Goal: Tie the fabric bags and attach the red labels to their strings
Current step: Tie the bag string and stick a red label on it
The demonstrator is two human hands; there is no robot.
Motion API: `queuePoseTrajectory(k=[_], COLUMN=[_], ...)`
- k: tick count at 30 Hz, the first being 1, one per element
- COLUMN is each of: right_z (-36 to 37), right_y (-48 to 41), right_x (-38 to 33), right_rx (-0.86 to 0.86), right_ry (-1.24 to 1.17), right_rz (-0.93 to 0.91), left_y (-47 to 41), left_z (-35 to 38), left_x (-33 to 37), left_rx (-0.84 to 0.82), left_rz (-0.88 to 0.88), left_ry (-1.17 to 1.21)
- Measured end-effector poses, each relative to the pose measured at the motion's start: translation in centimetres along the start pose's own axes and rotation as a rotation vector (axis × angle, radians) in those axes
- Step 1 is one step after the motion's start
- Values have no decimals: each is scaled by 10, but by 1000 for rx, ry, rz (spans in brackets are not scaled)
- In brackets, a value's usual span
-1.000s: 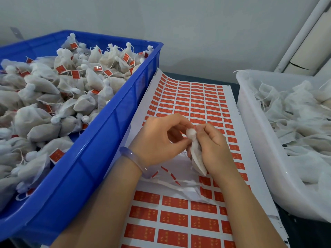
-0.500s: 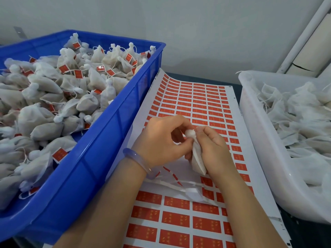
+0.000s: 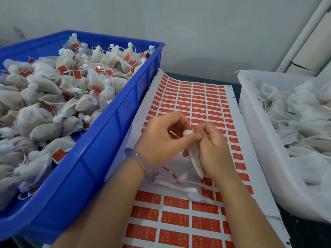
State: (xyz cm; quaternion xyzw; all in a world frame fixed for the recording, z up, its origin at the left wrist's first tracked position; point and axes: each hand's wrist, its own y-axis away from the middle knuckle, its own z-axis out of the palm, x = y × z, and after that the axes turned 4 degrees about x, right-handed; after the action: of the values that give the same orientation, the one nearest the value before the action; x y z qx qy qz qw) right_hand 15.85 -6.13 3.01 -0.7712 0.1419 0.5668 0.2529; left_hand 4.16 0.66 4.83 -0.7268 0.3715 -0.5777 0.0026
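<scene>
A small white fabric bag [image 3: 195,158] hangs upright between both hands above the label sheet [image 3: 197,97]. My right hand [image 3: 213,149] wraps the bag's body. My left hand [image 3: 164,138] pinches the gathered neck tuft [image 3: 187,132] with thumb and fingers. A thin red-and-white string shows between the left fingers. The sheet carries rows of red labels, with a peeled bare patch under my hands. Whether a label is on the string is hidden.
A blue crate [image 3: 100,158] on the left is heaped with tied bags bearing red labels. A white tub [image 3: 265,158] on the right holds loose untied bags. Peeled backing strips [image 3: 175,185] lie under my wrists. A grey wall stands behind.
Both hands stay together on the bag. The left fingers have shifted at the neck, and the tuft now stands out more between them.
</scene>
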Motion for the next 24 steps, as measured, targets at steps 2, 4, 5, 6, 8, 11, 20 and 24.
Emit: queuePoseTrajectory(k=[2, 4, 5, 6, 8, 11, 20, 24], right_z=[0, 1, 3, 5, 7, 7, 6, 6], right_y=[0, 1, 2, 3, 5, 7, 7, 7], right_x=[-2, -3, -3, -3, -4, -5, -9, -10], right_rx=[26, 39, 42, 51, 87, 142, 331, 264], right_ry=[22, 54, 69, 81, 101, 118, 57, -52], right_rz=[-33, -79, -105, -133, -189, -265, -222, -127], left_y=[-1, -1, -2, -2, -2, -4, -3, -4], left_z=[0, -1, -2, -2, -3, -3, -1, -4], left_x=[-1, -1, -1, -1, -1, -2, 0, 0], left_rx=[10, 31, 39, 42, 35, -1, -104, -85], left_rz=[-36, -66, -80, -95, -140, -194, -209, -200], left_ry=[35, 78, 96, 111, 127, 124, 112, 147])
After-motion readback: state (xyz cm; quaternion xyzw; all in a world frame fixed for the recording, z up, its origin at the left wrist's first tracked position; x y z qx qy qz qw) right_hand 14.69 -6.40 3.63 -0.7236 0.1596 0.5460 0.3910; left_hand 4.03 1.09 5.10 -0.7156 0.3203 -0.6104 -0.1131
